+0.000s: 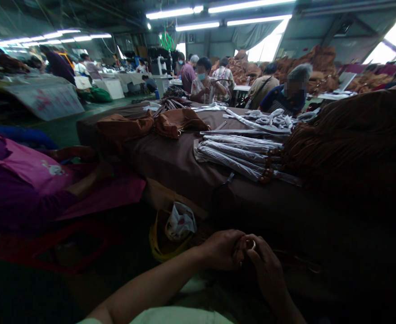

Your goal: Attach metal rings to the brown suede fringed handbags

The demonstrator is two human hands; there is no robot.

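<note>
My left hand (222, 249) and my right hand (267, 266) meet low in the frame, just below the near edge of a table draped in dark brown cloth (170, 162). Both hands have their fingers curled round a small pale ring-like piece (251, 244) held between them. What hangs from it is lost in the dark. On the table above lie several long plastic-wrapped bundles (238, 153) with wooden beads at their ends.
A heap of brown fringed material (353, 139) fills the right of the table. Brown leather bags (150, 123) lie at its far left. A yellow basket with a white plastic bag (179, 222) stands below. A person in purple and pink (32, 180) sits at left; other workers sit behind.
</note>
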